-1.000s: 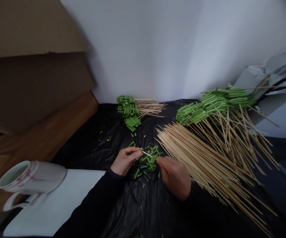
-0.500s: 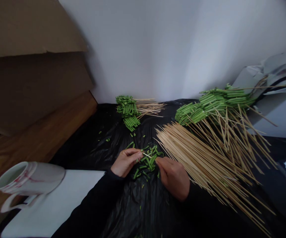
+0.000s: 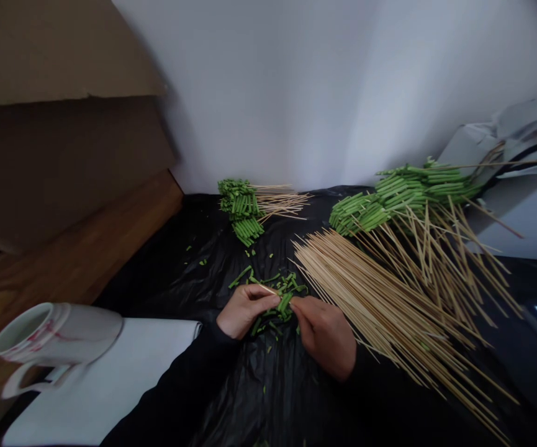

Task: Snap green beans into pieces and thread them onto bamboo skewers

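My left hand (image 3: pixel 248 309) is closed in a pinch, with a short length of pale bamboo skewer (image 3: pixel 267 289) showing at its fingertips. Just to its right, my right hand (image 3: pixel 324 332) is also pinched, in line with that skewer; its fingers hide most of what lies between them. Beneath both hands, loose cut green stem pieces (image 3: pixel 272 324) are scattered on black plastic sheeting (image 3: pixel 249 397). Bare bamboo skewers (image 3: pixel 370 285) lie in a large heap beside my right hand.
Skewered green stems (image 3: pixel 243 208) are stacked near the wall, and a larger stack (image 3: pixel 403 192) lies at the back right. A white mug (image 3: pixel 82 332) rests on its side on a white surface (image 3: pixel 123 372) at left. Cardboard (image 3: pixel 63 149) stands behind it.
My left hand has moved right, up close to my right hand, covering the stretch of skewer that showed between them. My right hand has stayed nearly in place.
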The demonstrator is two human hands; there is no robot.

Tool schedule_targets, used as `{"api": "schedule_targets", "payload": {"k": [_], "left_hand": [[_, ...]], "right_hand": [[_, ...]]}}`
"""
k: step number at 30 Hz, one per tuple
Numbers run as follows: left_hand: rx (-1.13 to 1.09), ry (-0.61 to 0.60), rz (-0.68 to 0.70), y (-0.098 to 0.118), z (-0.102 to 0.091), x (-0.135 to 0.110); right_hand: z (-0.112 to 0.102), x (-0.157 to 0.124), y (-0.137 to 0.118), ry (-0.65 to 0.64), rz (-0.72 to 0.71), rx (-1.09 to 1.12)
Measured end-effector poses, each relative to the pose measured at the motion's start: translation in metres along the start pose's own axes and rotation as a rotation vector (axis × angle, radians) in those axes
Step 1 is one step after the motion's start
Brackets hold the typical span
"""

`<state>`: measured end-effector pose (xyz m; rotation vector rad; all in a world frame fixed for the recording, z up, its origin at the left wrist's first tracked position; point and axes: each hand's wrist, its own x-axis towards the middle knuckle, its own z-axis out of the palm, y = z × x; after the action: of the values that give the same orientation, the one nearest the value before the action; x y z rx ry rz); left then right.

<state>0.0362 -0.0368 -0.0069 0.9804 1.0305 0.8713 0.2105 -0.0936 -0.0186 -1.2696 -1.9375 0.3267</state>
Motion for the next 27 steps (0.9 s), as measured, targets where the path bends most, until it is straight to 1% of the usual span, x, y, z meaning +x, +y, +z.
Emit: {"api": "schedule_targets", "payload": {"k": [3, 6, 8, 11, 13, 16, 18, 21, 24, 27], "left_hand": [[0.044, -0.003, 0.03, -0.002, 0.002, 0.001], [0.126, -0.045, 0.062, 0.002, -0.001, 0.002], [0.221, -0.071, 0.084, 0.008, -0.008, 0.003], [0.387, -0.052, 0.109, 0.018, -0.024, 0.003], [0.526, -0.092, 0.077, 0.024, -0.036, 0.002], [0.763, -0.213, -0.004, 0.027, -0.05, 0.0], [0.912, -0.25, -0.038, 0.026, -0.054, -0.002], [1.081, -0.265, -0.048, 0.023, -0.052, -0.005], [1.118, -0.298, -0.022, 0.02, -0.049, -0.007], [1.061, -0.336, 0.004, 0.022, -0.05, -0.007]], "right_hand": [[-0.001, 0.001, -0.001, 0.007, -0.003, 0.004], [-0.001, 0.002, 0.002, 0.014, -0.023, -0.014], [-0.002, 0.002, 0.005, 0.037, -0.032, -0.038], [-0.004, 0.003, 0.01, 0.06, -0.022, -0.072], [-0.005, 0.004, 0.013, 0.055, -0.01, -0.092], [-0.006, 0.004, 0.014, 0.04, -0.01, -0.117], [-0.006, 0.004, 0.014, 0.039, -0.018, -0.14], [-0.006, 0.003, 0.012, 0.03, -0.022, -0.168], [-0.006, 0.004, 0.011, 0.018, -0.017, -0.17], [-0.005, 0.004, 0.012, 0.03, -0.014, -0.165]]}}
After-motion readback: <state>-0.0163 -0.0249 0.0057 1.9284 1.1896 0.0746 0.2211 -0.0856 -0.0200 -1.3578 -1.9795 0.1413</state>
